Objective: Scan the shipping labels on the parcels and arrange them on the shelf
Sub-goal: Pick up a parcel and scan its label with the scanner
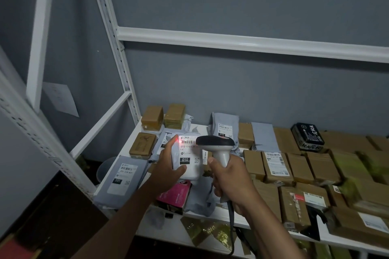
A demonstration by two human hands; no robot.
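Observation:
My left hand (168, 162) holds a white parcel (188, 171) upright over the white shelf (210, 215), thumb across its lower front. Its shipping label (187, 149) faces me and reads 010. My right hand (229, 183) grips the handle of a grey and black barcode scanner (217, 145), whose head points at the label. A red scan light falls on the barcode and on my left fingertips. The scanner's cable (231, 229) hangs down past the shelf edge.
A grey mailer labelled 231 (124, 176) lies at the shelf's left front, a pink box (175, 194) under the held parcel. Brown boxes (301, 166) cover the right side, with more boxes and grey mailers at the back. A white upright post (117, 48) stands left.

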